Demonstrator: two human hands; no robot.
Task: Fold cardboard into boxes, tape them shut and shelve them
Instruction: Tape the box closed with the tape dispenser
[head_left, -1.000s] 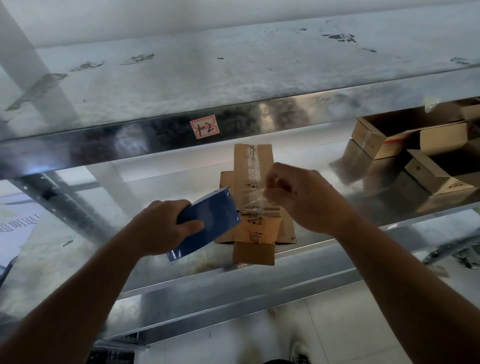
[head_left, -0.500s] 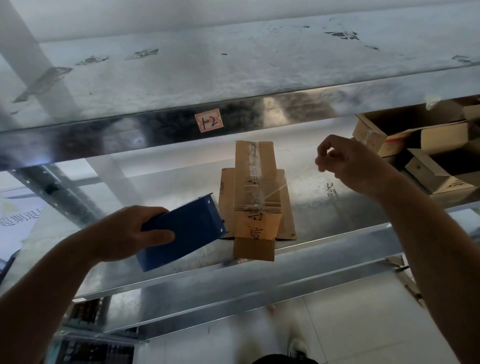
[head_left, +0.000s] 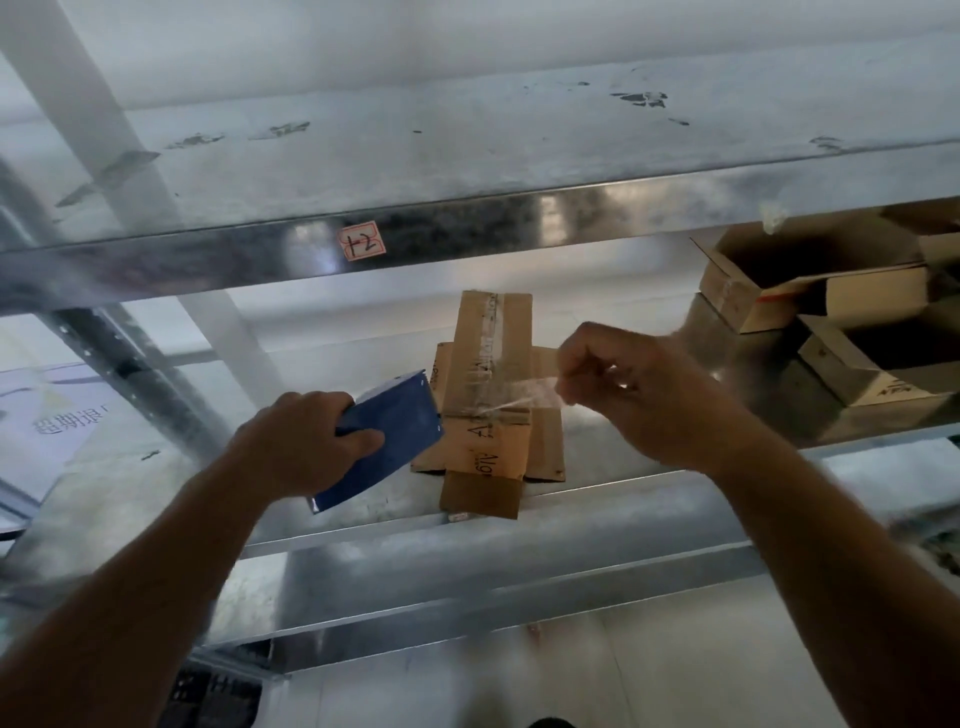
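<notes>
Ahead of both hands, on the metal shelf (head_left: 597, 525), we have the flattened cardboard (head_left: 488, 447), lying between them and slightly beyond. Open boxes (head_left: 810, 291) sit well off past the right hand. Our left hand (head_left: 296, 441) is wrapped around the blue tape dispenser (head_left: 389, 447), its corner just beside the cardboard's left edge. And here's the change: the right hand (head_left: 639, 389), fingers curled, pinching the thin tape strand (head_left: 524, 397), has swung back in from far out right. The strand now runs short to the cardboard's middle. We judge the tape is being laid down or torn, so taping is under way, with the box not yet formed.
</notes>
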